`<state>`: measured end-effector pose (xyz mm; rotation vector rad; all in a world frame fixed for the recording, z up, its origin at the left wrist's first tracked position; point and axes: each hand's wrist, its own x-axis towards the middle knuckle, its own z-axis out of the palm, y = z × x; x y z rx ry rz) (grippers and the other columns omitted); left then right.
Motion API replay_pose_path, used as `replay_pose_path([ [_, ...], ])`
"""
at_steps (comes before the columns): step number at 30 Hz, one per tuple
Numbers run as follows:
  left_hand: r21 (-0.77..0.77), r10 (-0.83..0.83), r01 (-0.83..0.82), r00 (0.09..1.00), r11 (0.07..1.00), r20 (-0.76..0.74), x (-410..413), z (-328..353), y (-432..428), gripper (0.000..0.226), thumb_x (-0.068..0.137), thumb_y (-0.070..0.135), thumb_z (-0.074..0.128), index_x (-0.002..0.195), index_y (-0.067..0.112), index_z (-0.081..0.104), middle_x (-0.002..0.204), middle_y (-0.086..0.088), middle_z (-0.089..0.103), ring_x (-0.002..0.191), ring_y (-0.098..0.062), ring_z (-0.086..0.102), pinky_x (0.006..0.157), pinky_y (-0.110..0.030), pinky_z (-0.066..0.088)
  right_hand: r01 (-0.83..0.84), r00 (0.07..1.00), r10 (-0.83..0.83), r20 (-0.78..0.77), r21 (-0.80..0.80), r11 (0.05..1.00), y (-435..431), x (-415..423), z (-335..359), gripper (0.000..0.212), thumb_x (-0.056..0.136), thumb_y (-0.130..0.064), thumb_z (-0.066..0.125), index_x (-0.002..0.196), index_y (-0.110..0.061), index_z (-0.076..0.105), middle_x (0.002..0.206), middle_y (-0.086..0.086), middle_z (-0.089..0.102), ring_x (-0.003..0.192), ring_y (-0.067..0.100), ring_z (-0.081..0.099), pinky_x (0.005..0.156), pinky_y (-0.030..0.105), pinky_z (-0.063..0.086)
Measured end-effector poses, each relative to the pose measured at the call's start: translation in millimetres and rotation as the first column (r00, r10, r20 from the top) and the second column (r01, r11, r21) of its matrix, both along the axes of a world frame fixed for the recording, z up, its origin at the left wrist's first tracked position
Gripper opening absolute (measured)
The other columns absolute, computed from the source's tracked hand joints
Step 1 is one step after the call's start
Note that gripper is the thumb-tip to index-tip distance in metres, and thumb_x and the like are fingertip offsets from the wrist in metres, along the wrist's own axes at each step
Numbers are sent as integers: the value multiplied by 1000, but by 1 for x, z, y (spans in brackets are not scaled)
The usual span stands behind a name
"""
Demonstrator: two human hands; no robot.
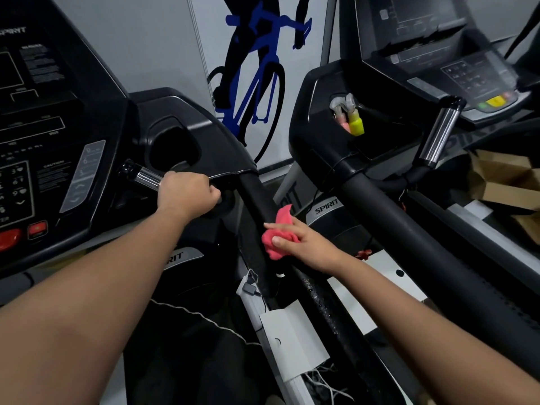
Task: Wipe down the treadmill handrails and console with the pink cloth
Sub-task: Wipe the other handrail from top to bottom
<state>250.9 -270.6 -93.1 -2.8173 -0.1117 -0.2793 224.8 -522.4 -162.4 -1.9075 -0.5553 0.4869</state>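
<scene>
A: Step in hand, by the look of it: wiping the right handrail (257, 197) of the near treadmill. Console (43, 127) up-left of that rail, not being touched.

B: Pink cloth (276, 236)?

A: Bunched on the rail's outer side, about midway down the padded stretch, below the cup-holder housing (175, 147). Pressed on by the right hand (304, 244).

B: Right grip state?

A: Closed on the cloth. Thumb on top of the wad, fingers wrapped behind toward the rail. Wrist roughly straight, forearm coming in from lower right, angled across the rail.

B: Left hand (187, 194)?

A: Fisted shut around the inner pulse-grip bar (146, 178), just left of the rail's top end. Knuckles up, arm extended forward. Likely bracing only.

B: Tips for doing it well?

A: Cloth too balled up, small contact patch. Better spread flat and wrapped round the tube so top, side and underside get covered in one pass. Long strokes along the rail from housing end downward, steady pressure, overlapping passes. Then fold to a clean face before the console.

B: Hazards?

A: Loose cable and plug (249, 287) hanging just below the rail, easy to snag on a downward stroke. Neighbouring treadmill's rail (409, 229) close on the right, tight elbow room. Red stop button (36, 229) low on the console, worth a light touch when getting there.

B: Progress?

A: Cannot tell which parts are already clean.
</scene>
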Motion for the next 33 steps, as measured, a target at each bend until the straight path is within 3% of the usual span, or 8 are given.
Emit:
replay_pose_path([
  [4,-11,-2,2,1000,1000,-6,0,-1,0,39,92,34,38,62,12,52,56,1,48,58,-21,48,65,-30,30,-106,994,106,6,10,994,-24,-14,-8,32,82,-46,63,110,-58,57,154,-12,17,143,3,7,117,31,13],
  [10,-22,14,-14,1000,1000,-5,0,-1,0,41,92,34,38,56,15,46,54,1,49,52,-18,45,62,-31,29,50,996,-46,-81,44,998,7,10,5,36,93,-29,57,129,-28,55,132,-1,52,125,12,49,113,36,31],
  [15,-31,22,-21,999,999,33,2,-1,0,41,91,30,39,54,14,45,53,0,47,51,-22,45,60,-30,29,114,955,21,296,-432,895,24,-3,12,37,86,-48,58,121,-56,53,154,-7,24,135,31,26,113,45,22],
  [19,13,8,-8,1000,1000,23,3,-3,3,42,92,31,38,55,13,47,54,0,49,51,-20,46,57,-30,27,56,882,131,453,-376,925,6,-28,0,38,86,-33,59,119,-51,58,155,-7,22,142,31,15,115,46,13],
  [23,101,1,6,998,995,-66,6,-1,3,41,95,38,34,66,17,54,59,3,51,60,-19,49,61,-30,28,35,999,-37,22,95,995,-14,-15,-10,36,85,-27,66,117,-42,62,140,-6,43,133,10,36,117,33,23],
  [26,127,15,7,985,992,-173,9,3,6,40,94,39,32,76,20,63,68,5,57,69,-18,54,63,-29,32,192,946,-120,-302,221,956,-5,0,-5,33,91,-12,59,121,-25,62,129,9,59,111,13,56,110,30,35],
  [29,139,17,23,960,990,-281,11,6,4,41,95,42,31,84,23,66,83,7,64,84,-18,61,65,-27,40,232,952,-210,-221,76,970,11,6,7,30,90,-28,61,120,-30,64,122,0,64,111,14,59,109,36,37],
  [33,198,42,32,932,980,-361,7,7,-5,47,99,43,25,93,21,66,95,5,65,96,-20,60,73,-29,43,114,977,-22,214,-431,895,18,-12,20,33,86,-47,56,118,-56,55,152,-5,28,131,34,32,110,44,29],
])
